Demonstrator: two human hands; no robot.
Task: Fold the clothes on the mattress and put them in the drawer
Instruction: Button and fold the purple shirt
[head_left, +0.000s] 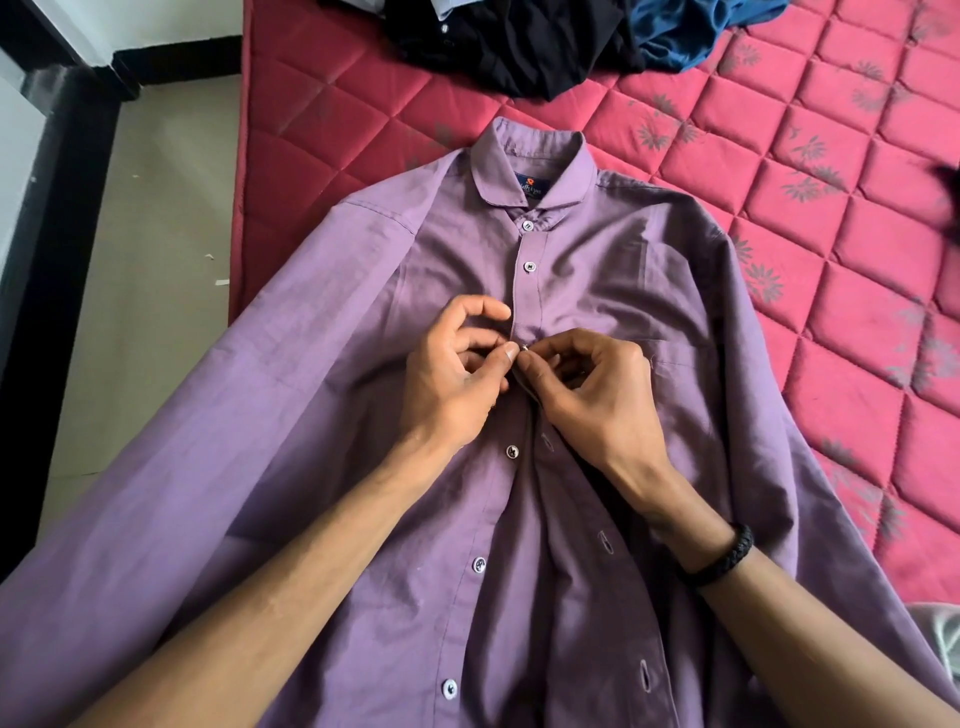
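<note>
A red quilted mattress with a diamond stitch pattern and faded grey leaf prints fills most of the view. Left of the mattress lies a pale beige tiled floor, with a couple of small white scraps on it near the mattress edge. Farther left of the mattress, a black skirting band runs along the foot of a white wall. Soft daylight falls evenly across the mattress
</note>
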